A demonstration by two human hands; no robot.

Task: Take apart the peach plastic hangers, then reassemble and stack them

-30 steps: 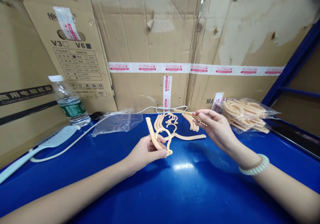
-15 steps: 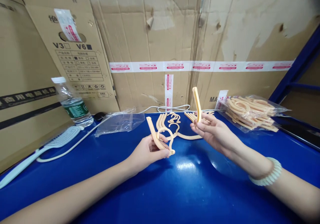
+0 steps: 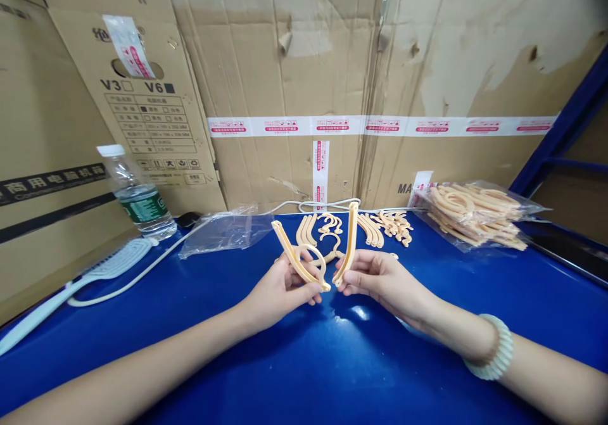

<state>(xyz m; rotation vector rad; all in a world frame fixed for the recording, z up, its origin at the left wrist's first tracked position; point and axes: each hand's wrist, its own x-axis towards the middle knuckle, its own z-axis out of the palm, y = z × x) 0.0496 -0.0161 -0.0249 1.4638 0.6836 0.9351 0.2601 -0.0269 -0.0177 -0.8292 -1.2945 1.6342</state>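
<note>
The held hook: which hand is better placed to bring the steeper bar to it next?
Probably the right hand: it holds the steeper bar, whose lower end is close to the hook but seems apart. The left hand is occupied, holding the hook and another bar.

On the left, a brush (image 3: 116,262) is laid near a bottle (image 3: 147,208); the far cardboard (image 3: 294,76) is crossed by tape (image 3: 308,125).
</note>
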